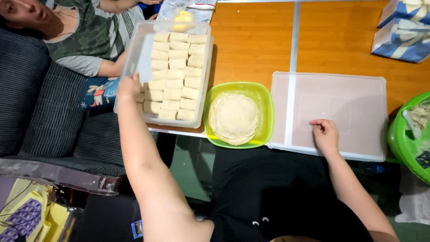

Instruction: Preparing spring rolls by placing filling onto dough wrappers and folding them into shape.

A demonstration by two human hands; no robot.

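Left hand (129,86) is curled over the near corner of the clear rectangular plastic tub (139,49) packed with pale rolled wraps (175,76), while the right hand (325,134) rests loosely closed, empty, on the translucent flat plastic lid (358,107) beside the lime-green square bowl (264,103) of round flatbreads (234,117).

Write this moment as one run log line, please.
left hand: on clear plastic box of pale rolls | right hand: on translucent flat lid | green bowl of wrappers: between

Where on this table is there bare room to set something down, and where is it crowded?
Free: the orange tabletop beyond the green bowl, between the clear container of rolls and the wrapped parcel; also the flat lid beyond the right hand. Crowded: the near edge, and the container where the left hand reaches.
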